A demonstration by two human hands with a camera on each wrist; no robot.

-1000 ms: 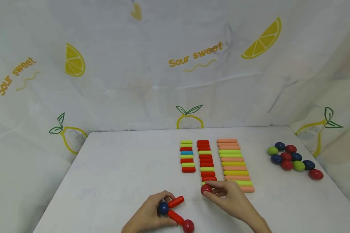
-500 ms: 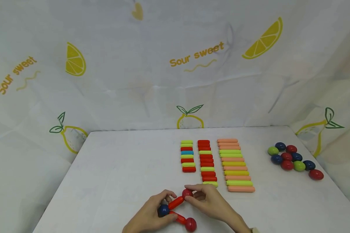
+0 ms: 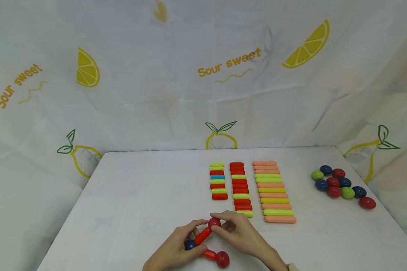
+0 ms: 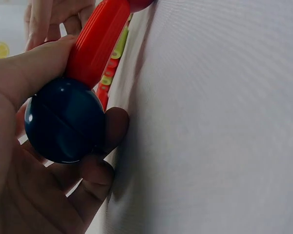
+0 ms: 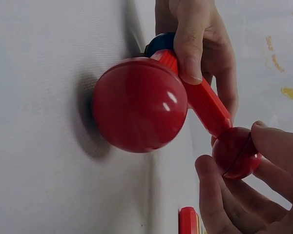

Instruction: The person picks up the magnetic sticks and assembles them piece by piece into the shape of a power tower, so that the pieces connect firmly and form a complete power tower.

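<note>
A joined piece of balls and rods is between both hands. My left hand (image 3: 176, 246) grips its dark blue ball (image 4: 66, 122), fingers curled round it and thumb against a rod. Two red rods spread from that ball in a V. The lower rod (image 3: 209, 255) ends in a red ball (image 5: 139, 105) close over the table. At the end of the upper rod (image 5: 207, 109) is another red ball (image 3: 214, 223), which my right hand (image 3: 239, 233) pinches between thumb and fingers. In the right wrist view this ball meets the rod's end.
Short rods (image 3: 218, 186) in red, lime and blue lie in two columns beyond the hands. Longer orange, lime and yellow rods (image 3: 274, 195) form a column to their right. Several loose balls (image 3: 334, 192) sit at the table's right. A printed cloth (image 3: 176, 86) hangs behind.
My right hand has carried the red ball left from beside the short rods to the upper rod's end. The left hand has stayed almost in place, its thumb now across the lower rod.
</note>
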